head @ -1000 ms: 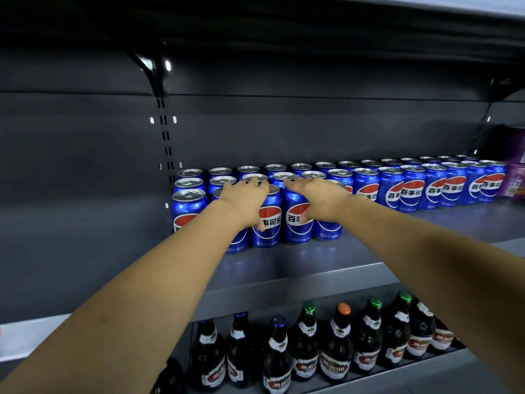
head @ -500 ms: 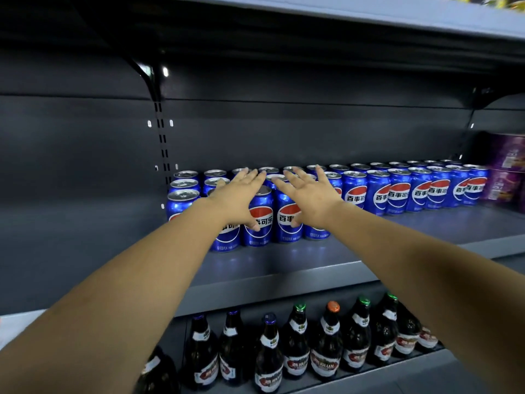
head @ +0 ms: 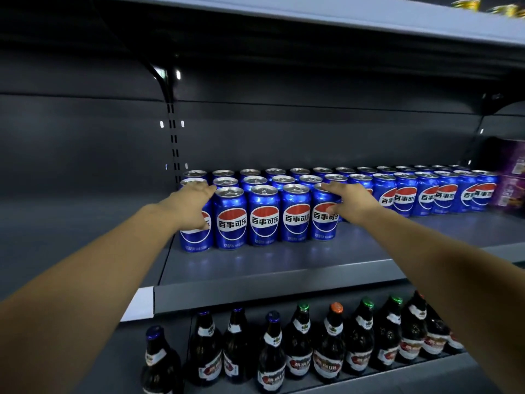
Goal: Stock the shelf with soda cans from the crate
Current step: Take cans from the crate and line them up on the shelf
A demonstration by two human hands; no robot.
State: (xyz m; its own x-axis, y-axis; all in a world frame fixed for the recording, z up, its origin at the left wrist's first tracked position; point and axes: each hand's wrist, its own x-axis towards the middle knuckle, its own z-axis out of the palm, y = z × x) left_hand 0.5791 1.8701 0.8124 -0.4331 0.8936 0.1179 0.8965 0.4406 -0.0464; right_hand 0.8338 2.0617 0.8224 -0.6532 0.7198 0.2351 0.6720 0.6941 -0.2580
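Note:
Blue soda cans stand in three rows on the grey shelf [head: 284, 263]. The front row is short and sits at the left. My left hand [head: 190, 206] wraps the upper part of that row's leftmost can [head: 196, 240], fingers over the top and thumb on the front. At the other end, my right hand [head: 352, 203] grips the rightmost front can [head: 322, 226] the same way from its right side. Between them, three front cans [head: 264, 217] stand upright and touching. No crate is in view.
The two back rows of cans [head: 426, 194] run on to the right, up to purple packs [head: 511, 177]. Dark glass bottles [head: 329, 348] fill the shelf below. Another shelf board [head: 312, 15] hangs overhead. Bare shelf lies in front of the cans at the right.
My hands were together over the middle front cans, fingers spread. They have moved apart to the two ends of the front row and closed round the end cans.

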